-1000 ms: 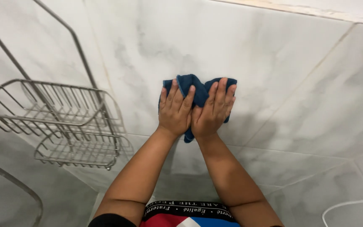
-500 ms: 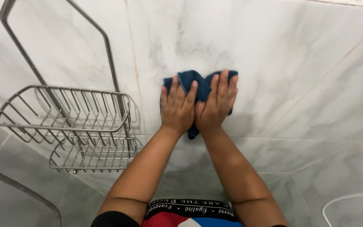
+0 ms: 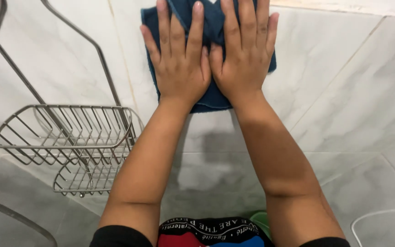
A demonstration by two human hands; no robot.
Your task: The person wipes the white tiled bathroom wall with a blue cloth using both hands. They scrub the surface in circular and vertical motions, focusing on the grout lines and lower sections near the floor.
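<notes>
A dark blue cloth point(image 3: 212, 98) lies flat against the white marble wall tile point(image 3: 334, 77) near the top of the view. My left hand point(image 3: 179, 59) presses on its left half, fingers spread and pointing up. My right hand point(image 3: 245, 52) presses on its right half, beside the left, the thumbs touching. Both palms are flat on the cloth. Its upper edge runs out of the frame.
A two-tier metal wire rack point(image 3: 65, 137) hangs on the wall at the left, close to my left forearm. A white curved rim point(image 3: 380, 217) shows at the bottom right. A green object point(image 3: 261, 222) peeks out at the bottom, by my right elbow.
Both hands have pushed the cloth upward along the wall, and they now appear closer and larger. The rack has shifted right in the view.
</notes>
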